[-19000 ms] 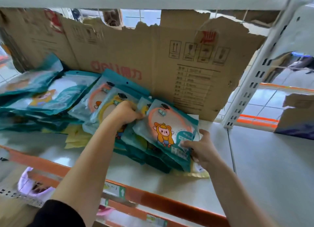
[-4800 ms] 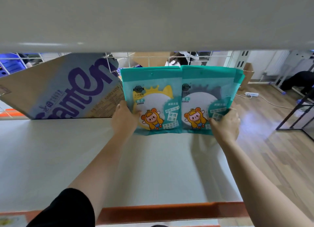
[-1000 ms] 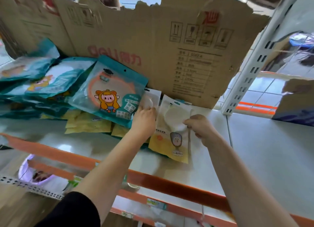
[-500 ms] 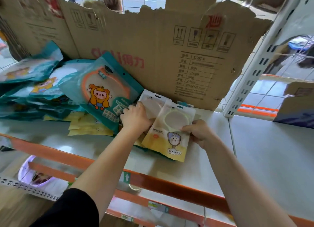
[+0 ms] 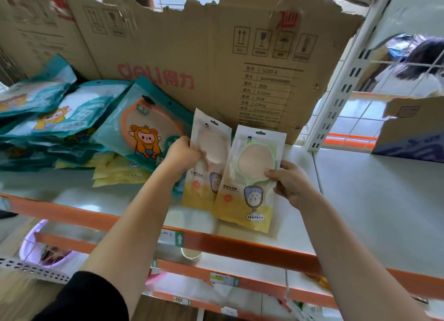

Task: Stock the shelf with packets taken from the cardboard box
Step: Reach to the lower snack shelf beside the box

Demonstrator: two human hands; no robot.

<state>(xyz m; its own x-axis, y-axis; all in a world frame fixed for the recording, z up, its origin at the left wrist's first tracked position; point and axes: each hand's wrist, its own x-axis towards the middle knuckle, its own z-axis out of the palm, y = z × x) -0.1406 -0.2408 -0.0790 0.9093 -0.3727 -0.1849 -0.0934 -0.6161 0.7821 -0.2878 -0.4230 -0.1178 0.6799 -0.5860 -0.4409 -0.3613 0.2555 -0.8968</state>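
Observation:
My left hand [image 5: 183,154] grips a yellow-and-white mirror packet [image 5: 206,176] with a pink mirror inside. My right hand [image 5: 289,181] pinches a second yellow packet [image 5: 249,193], with a green mirror and a rabbit picture, by its right edge. Both packets are lifted upright above the white shelf [image 5: 360,200], the right one overlapping the left. Teal packets [image 5: 144,128] with a cartoon figure lie heaped to the left over more yellow packets [image 5: 115,169]. A torn cardboard sheet [image 5: 216,63] stands behind them.
An orange rail [image 5: 240,246] edges the shelf front. A white perforated upright [image 5: 341,87] stands at the right. Another cardboard box [image 5: 413,130] sits on the right shelf bay. Lower shelves hold a purple basin [image 5: 38,248]. A person [image 5: 422,68] is behind the wire mesh.
Both hands have lifted the two yellow packets off the pile and tilted them upright. The packets now sit side by side, closer to the shelf front.

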